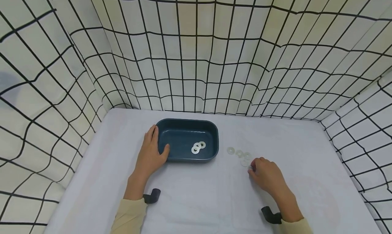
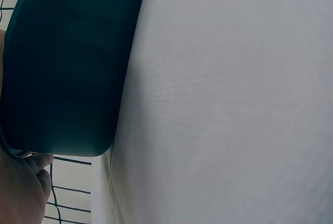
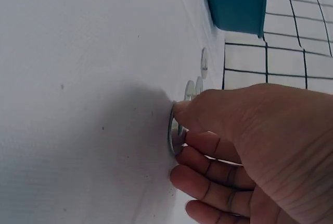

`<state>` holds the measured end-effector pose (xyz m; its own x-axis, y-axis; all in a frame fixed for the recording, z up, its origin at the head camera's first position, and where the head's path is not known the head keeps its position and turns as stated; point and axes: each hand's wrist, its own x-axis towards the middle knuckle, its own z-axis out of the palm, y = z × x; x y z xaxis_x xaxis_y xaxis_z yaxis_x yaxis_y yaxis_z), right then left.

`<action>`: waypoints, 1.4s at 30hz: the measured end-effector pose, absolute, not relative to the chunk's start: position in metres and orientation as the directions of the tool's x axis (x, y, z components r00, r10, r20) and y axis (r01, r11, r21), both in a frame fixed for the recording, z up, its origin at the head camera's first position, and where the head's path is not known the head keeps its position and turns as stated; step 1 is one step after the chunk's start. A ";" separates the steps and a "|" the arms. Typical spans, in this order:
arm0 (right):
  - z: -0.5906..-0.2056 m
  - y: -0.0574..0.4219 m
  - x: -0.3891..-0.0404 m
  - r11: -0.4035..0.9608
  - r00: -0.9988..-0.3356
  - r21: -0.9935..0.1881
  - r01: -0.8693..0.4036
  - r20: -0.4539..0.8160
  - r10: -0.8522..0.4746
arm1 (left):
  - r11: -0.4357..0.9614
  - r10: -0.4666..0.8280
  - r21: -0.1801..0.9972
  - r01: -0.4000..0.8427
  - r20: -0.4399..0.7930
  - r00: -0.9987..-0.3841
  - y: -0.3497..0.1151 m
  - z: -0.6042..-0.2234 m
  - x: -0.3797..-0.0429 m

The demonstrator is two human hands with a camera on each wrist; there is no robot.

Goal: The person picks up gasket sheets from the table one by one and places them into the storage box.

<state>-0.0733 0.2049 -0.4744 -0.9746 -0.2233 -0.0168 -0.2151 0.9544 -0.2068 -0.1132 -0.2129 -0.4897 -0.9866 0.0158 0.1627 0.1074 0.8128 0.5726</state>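
Observation:
My left hand grips the left end of a dark teal tray, thumb over the near rim and fingers along the outer side. In the left wrist view, the tray's side fills the upper left. Inside the tray lie white flat washers, overlapping in its right half. To the right of the tray, my right hand is down at the tabletop. Its thumb and fingertips pinch a shiny washer, tilted up on its edge. Several pale washers lie just beyond those fingertips.
A white cloth covers the table. Black grid netting over pale panels rises at the back and both sides. Dark angled pieces sit at both wrists, beside the beige sleeves.

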 end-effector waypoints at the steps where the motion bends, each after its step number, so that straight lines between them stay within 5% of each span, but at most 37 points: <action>1: -0.474 0.204 -0.073 0.954 -0.971 -0.190 -0.233 0.001 -0.238 | 0.813 0.015 0.572 0.105 0.161 -0.987 -0.213 -0.490 -0.113; 12: -0.474 0.193 -0.074 0.924 -0.917 0.003 -0.383 0.114 -0.381 | 0.803 0.024 0.583 0.126 0.180 -0.983 -0.211 -0.486 -0.111; 27: -0.482 0.212 -0.078 0.915 -0.945 -0.238 -0.327 0.053 -0.324 | 0.806 0.016 0.584 0.100 0.147 -0.989 -0.213 -0.487 -0.112; 42: -0.467 0.186 -0.088 0.835 -0.905 -0.353 -0.422 0.206 -0.371 | 0.809 0.017 0.581 0.093 0.136 -0.991 -0.214 -0.486 -0.110</action>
<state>-0.0881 0.1857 -0.4671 -0.9055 -0.3711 0.2060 -0.4225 0.8346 -0.3535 -0.1095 -0.2144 -0.4858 -0.9906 0.0167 0.1361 0.0934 0.8088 0.5807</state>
